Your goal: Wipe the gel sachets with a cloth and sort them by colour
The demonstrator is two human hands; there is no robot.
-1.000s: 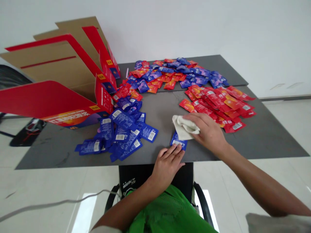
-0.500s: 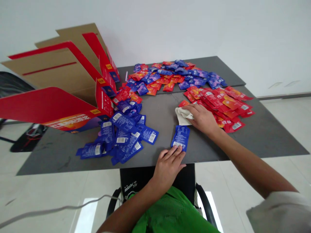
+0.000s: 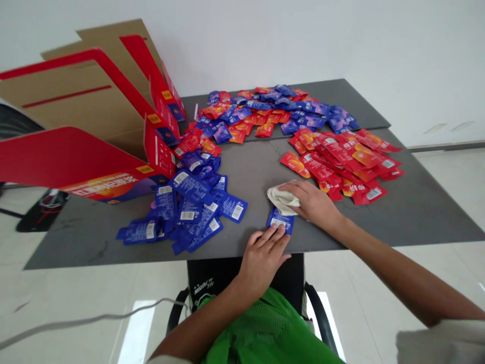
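The left hand [image 3: 261, 264] lies flat with its fingertips on a blue sachet [image 3: 280, 221] near the front edge of the worktop [image 3: 242, 174], while the right hand [image 3: 312, 203] holds a cloth [image 3: 282, 198] down against the sachet's far end.

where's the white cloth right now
In the head view, the cloth sits under the right hand, just above the blue sachet on the grey table.

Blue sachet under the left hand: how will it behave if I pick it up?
Probably light and floppy: the blue sachet looks thin and flat, and those in the nearby pile lie draped over each other. Its glossy film may slide on the grey table, so pressing with the left hand could skid it. Rolling seems unlikely.
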